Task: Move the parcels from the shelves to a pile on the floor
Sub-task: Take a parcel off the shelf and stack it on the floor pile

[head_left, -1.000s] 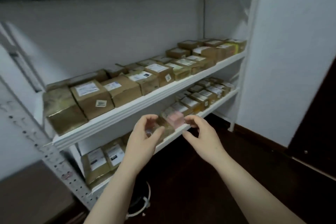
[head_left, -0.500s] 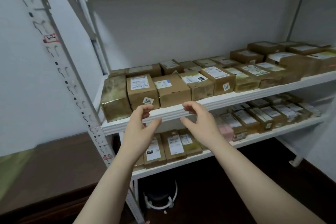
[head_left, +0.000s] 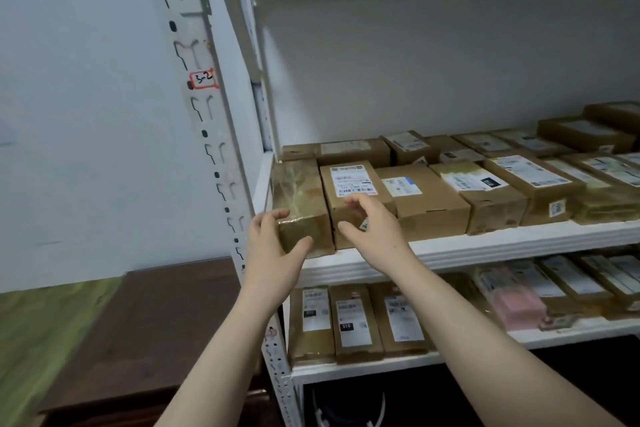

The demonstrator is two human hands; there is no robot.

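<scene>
The left hand [head_left: 273,253] was clamped on the tape-wrapped parcel [head_left: 299,191], fingers hooked over its top edge and thumb pressed to its front, apparently to be drawn off the left end of the upper shelf [head_left: 485,248]. The right hand [head_left: 377,234] was held spread and empty before the neighbouring labelled parcel [head_left: 351,180], likely to take the other side.

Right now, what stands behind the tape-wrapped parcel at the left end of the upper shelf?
A low brown box lies directly behind the tape-wrapped parcel. Only its upper part shows; the parcel covers the rest.
</scene>
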